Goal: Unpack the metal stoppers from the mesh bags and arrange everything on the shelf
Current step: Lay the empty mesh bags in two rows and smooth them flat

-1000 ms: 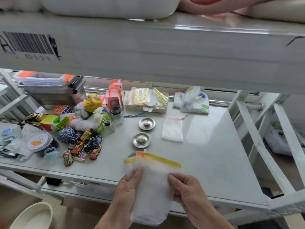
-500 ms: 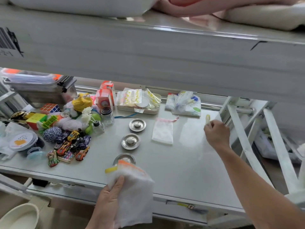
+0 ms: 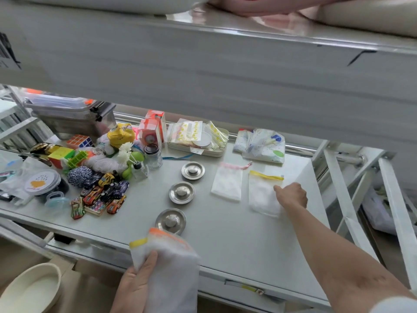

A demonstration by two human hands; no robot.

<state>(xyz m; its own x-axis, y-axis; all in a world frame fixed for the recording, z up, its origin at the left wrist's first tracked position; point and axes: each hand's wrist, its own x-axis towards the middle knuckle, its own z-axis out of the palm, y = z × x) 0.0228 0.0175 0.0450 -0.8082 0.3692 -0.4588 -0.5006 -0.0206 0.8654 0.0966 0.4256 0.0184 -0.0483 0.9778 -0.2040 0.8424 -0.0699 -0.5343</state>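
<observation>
Since half a second before: reached right hand [image 3: 292, 195] down onto a yellow-banded mesh bag [image 3: 264, 194], newly laid flat right of centre, beside the pink-tied bag [image 3: 228, 184]. Long axis ran toward the frame's top, banded mouth uppermost. Right grip: fingertips on the bag's right edge, closure unclear. Left hand [image 3: 137, 283], bottom centre, clutched an orange-banded bag [image 3: 171, 267]. Three metal stoppers [image 3: 181, 192] lined the shelf [image 3: 225, 227] diagonally.

Bright, soft daylight fills the scene, with a pale sheen on the grey surface [image 3: 225, 233] and only faint shadows beneath objects. The upper shelf edge [image 3: 203, 64] is streaked with motion blur. Wide-angle distortion bends the straight frame bars [image 3: 392, 199] at the right edge.
</observation>
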